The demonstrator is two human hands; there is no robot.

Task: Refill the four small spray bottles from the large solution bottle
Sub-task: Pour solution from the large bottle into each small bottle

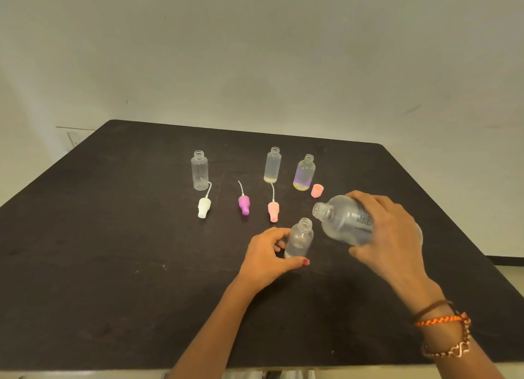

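My right hand grips the large clear solution bottle, uncapped and tilted with its mouth pointing left, just above and right of a small open bottle. My left hand holds that small bottle upright on the table. Three other small open bottles stand farther back: a clear one at the left, a frosted one with a little liquid at its bottom, and a rounder one with yellowish liquid at its base.
Three spray heads with dip tubes lie on the black table: white, purple, pink. A pink cap sits beside the rounder bottle. A pale wall stands behind the table's far edge.
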